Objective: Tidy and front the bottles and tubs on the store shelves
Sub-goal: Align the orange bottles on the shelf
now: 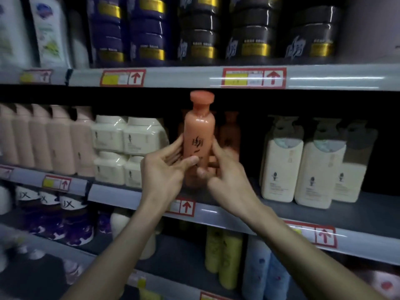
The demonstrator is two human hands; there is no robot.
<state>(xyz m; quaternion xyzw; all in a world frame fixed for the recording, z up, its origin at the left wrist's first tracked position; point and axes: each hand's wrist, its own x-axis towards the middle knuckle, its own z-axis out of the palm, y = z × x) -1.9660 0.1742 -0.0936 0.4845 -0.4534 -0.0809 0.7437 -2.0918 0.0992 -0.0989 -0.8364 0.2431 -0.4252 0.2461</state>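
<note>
Both hands are on one orange bottle (199,135), holding it upright in front of the middle shelf (238,217), label facing out. The left hand (166,167) wraps it from the left with the thumb lying across the front. The right hand (225,169) grips the right side, fingers curled round the lower half. So neither hand is spread wide, both are closed round the bottle. Its flat cap (202,97) sits just under the upper shelf's edge. Honestly can't tell if the base is resting on the shelf or lifted a bit, the hands cover it.

Right behind it are more orange bottles (230,135) back in the dark. To the left are cream tubs (129,135) stacked two high, then a row of pink bottles (43,137). To the right, past a gap, stand cream pump bottles (281,167). The top shelf has stacked dark tubs (251,29), with red-framed price tags (253,77) on its edge. Below there are yellow bottles (225,256) and blue ones (266,278). It's all pretty blurry.
</note>
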